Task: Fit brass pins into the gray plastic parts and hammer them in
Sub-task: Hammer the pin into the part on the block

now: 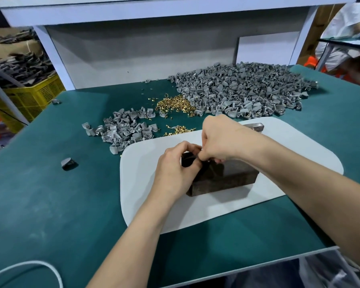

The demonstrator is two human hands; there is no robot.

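Where both sets of fingertips met, at the upper left corner of the dark block point(226, 175), I could not tell what was pinched. The left hand point(175, 165) and right hand point(222, 138) were curled close together there, knuckles up, hiding any part or pin.

- Block: brown-black, rectangular, matte, worn. It sat on a white mat point(145, 194) with rounded corners.
- Behind the right hand, at the mat's far edge: a dull metal object point(256, 126), mostly hidden.
- Beyond the mat, left: small heap of gray plastic parts point(125, 129), wedge-shaped, smooth.
- Beside it: I logged two scatters of brass pins point(175, 104), shiny, headed.
- Far right: larger heap of gray parts point(247, 94).
- Alone at left: one darker part point(69, 163), on the green table cover point(50, 194).
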